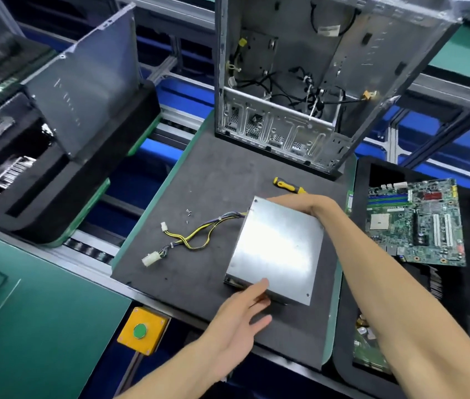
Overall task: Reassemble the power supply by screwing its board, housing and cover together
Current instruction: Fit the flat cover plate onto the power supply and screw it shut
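Power supply [275, 249], a closed silver metal box, lies flat on a dark foam mat [213, 174] in front of me, its yellow and black cable bundle [193, 234] with white plugs trailing off to the left, near a few tiny screws [188, 212]. My left hand [242, 318] reaches in with fingers straight and relaxed, fingertips touching the box's near edge, while my right hand [303, 205] curls over its far edge, gripping it. Behind it lies a yellow-handled screwdriver [288, 185], an open computer case [314, 82] stands further back, and a green motherboard [412, 223] rests to the right.
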Motion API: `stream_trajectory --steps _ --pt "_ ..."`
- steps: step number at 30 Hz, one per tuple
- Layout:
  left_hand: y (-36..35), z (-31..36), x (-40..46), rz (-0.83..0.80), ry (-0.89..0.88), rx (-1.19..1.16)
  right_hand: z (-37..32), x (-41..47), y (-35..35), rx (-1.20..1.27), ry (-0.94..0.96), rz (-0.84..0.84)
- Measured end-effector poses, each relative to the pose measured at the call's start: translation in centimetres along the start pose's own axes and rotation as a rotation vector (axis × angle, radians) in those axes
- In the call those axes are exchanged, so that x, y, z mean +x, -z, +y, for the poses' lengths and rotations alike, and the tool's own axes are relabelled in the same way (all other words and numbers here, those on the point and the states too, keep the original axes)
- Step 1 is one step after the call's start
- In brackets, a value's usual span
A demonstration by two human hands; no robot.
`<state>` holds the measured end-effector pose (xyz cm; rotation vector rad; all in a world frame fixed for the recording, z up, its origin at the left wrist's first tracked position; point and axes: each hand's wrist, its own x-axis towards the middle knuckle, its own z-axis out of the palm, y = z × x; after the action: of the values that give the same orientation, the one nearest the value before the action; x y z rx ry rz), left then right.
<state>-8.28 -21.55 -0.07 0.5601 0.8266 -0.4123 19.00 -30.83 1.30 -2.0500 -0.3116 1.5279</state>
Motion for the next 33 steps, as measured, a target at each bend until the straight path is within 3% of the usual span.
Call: stream_trajectory --steps 11,20,26,33 --pt "-0.9 -1.1 0.6 0.154 -0.081 0.014 0.7 0.6 0.3 -0.049 0.04 0.117" --pt "-0.9 -2.5 1.2 0.175 -0.133 -0.008 0.7 1.8 -0.1 -0.145 0.009 0.168" --pt "-0.8 -2.4 1.3 0.17 -0.131 -0.015 -0.3 1.8 -0.1 -0.149 -0.011 0.137" --pt "-0.8 -1.8 1.3 0.223 -0.076 0.074 -0.5 2.3 -0.3 -0.304 -0.059 0.218"
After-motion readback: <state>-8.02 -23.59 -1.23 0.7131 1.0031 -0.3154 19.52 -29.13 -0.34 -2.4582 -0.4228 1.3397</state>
